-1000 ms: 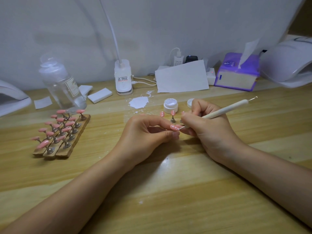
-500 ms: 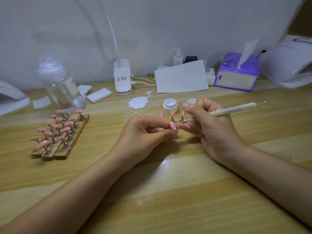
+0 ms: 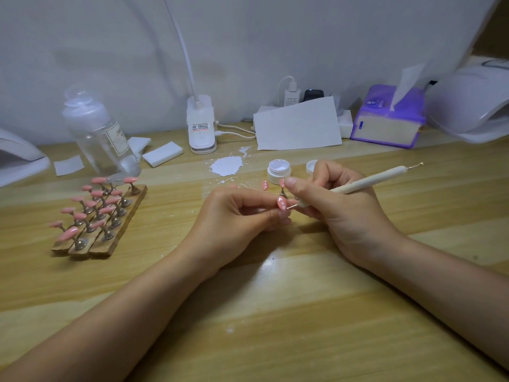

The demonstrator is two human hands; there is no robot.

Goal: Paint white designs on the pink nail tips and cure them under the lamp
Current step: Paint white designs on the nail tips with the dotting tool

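Note:
My left hand (image 3: 237, 219) pinches the stand of a pink nail tip (image 3: 281, 203) that carries white dots. My right hand (image 3: 338, 210) grips a cream dotting pen (image 3: 369, 181), its metal point touching the tip's right edge. Just behind my fingers stand two more dotted pink tips (image 3: 265, 185) on small stands. An open white paint jar (image 3: 278, 171) sits behind them, its lid (image 3: 311, 166) beside it. A wooden rack (image 3: 110, 232) at the left holds several plain pink tips. A white curing lamp (image 3: 473, 106) stands at the far right.
A clear bottle (image 3: 102, 139) stands behind the rack, near white pads (image 3: 162, 154). A desk lamp base (image 3: 201, 125), a white paint smear (image 3: 226, 166), a paper sheet (image 3: 297, 125), a purple tissue pack (image 3: 388, 119) and another white device (image 3: 16, 158) line the back.
My right hand came back from the paint jar area and brought the pen's point down to the tip that my left hand holds. The left hand stayed almost still.

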